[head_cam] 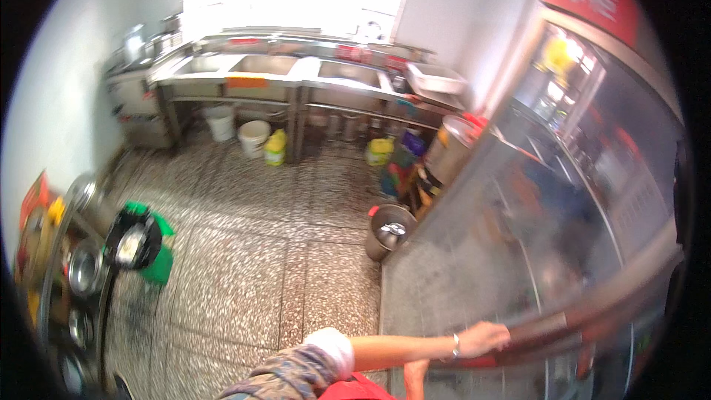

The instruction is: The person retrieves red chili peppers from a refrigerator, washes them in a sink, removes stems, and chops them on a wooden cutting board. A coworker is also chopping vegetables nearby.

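Observation:
My left hand (484, 340), with a bracelet at its wrist and a patterned sleeve above, reaches across to the right. Its fingers are at the edge of the metal-framed glass door (461, 278); whether they grip it is blurred. Below that forearm, part of my right hand or wrist (415, 373) shows at the bottom edge; its fingers are hidden. Red cloth (358, 388) lies beneath my arm. Reflections cover the glass, and a red sign (591, 3) bearing writing hangs above it.
Steel sinks (269, 65) line the back wall, with white buckets (254, 139) and yellow-green jugs (275, 147) below. A brown bin (390, 230) stands beside the glass. At left are a green bin with a black liner (154, 261) and a rack holding metal bowls (85, 268).

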Motion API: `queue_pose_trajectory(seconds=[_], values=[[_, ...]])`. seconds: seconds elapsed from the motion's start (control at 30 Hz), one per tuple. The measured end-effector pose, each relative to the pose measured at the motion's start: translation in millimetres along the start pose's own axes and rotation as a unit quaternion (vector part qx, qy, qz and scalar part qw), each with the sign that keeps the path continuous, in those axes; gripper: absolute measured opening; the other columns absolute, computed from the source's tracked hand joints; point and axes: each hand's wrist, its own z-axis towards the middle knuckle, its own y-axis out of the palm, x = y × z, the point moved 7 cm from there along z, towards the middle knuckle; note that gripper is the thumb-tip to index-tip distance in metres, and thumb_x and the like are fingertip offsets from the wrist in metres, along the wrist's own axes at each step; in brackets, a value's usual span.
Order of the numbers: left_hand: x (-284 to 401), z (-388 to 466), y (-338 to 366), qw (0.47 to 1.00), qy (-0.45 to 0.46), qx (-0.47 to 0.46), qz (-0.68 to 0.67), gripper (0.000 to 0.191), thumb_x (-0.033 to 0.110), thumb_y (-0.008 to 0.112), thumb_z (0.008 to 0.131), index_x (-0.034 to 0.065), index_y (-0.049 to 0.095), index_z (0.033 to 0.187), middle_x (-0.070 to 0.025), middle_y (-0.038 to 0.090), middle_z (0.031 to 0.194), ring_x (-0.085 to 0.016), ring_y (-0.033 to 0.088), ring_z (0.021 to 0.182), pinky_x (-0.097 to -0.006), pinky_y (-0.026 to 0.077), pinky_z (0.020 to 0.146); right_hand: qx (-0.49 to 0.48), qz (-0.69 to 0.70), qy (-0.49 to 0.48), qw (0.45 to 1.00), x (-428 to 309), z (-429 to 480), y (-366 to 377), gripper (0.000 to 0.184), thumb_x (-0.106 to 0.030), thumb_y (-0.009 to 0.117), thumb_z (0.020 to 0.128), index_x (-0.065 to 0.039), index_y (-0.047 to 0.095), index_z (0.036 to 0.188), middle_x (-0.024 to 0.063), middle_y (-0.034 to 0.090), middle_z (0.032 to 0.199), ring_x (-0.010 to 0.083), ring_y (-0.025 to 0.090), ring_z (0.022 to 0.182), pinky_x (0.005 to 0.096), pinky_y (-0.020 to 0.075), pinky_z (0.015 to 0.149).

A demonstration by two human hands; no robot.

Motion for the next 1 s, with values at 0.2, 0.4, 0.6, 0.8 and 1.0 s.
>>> queue_pose_trajectory(seconds=[0.2,0.4,0.6,0.8,1.0], values=[[-41.5,52.0,31.4,0.996,0.057,0.051,0.041,0.032,0.025,0.058,0.088,0.001,0.063,0.107,-0.0135,0.066,0.099,-0.023,0.061,0.094,-0.0368,0.048,0.085,0.113,0.129,0.074,0.982,0.3,31.0,-83.3,0.033,-0.016,0.063,0.084,0.005,0.061,0.109,0.011,0.066,0.089,0.0254,0.061,0.081,0.0384,0.0481,0.073],[-104.8,10.3,-70.9,0.987,-0.025,0.16,-0.016,0.029,0.021,0.056,0.089,-0.0008,0.06,0.108,-0.0102,0.066,0.093,-0.019,0.061,0.087,-0.0339,0.049,0.079,0.227,0.179,0.039,0.956,9.7,62.2,-128.8,0.036,-0.013,0.065,0.083,0.006,0.059,0.114,0.0133,0.065,0.082,0.0231,0.061,0.068,0.0338,0.0513,0.06],[-172.7,-331.9,-257.2,0.784,-0.334,0.498,0.163,0.031,0.027,0.063,0.08,0.0068,0.069,0.103,-0.0112,0.07,0.099,-0.024,0.066,0.093,-0.0347,0.05,0.084,0.22,-0.018,-0.058,0.973,50.4,95.9,-86.0,0.053,-0.01,0.063,0.081,-0.006,0.043,0.129,0.0166,0.062,0.103,0.0251,0.06,0.072,0.0348,0.0532,0.059],[-135.6,-808.7,-179.6,0.346,-0.193,0.918,-0.02,0.012,0.015,0.063,0.077,0.0047,0.069,0.077,-0.0067,0.065,0.064,-0.017,0.06,0.056,-0.0347,0.045,0.048,-0.002,-0.006,-0.129,0.992,-23.2,119.8,111.4,0.016,-0.007,0.068,0.082,0.002,0.065,0.095,0.0118,0.062,0.073,0.0189,0.056,0.058,0.0326,0.0501,0.051],[-67.1,-985.9,-44.1,0.117,-0.179,0.974,-0.076,0.013,0.009,0.056,0.083,0.0067,0.068,0.087,-0.0074,0.066,0.071,-0.016,0.059,0.054,-0.0302,0.044,0.042,-0.396,0.027,0.002,0.918,-112.0,-23.3,419.2,0.014,-0.013,0.064,0.088,-0.002,0.059,0.094,0.0067,0.058,0.076,0.0166,0.055,0.066,0.0318,0.0501,0.056]])
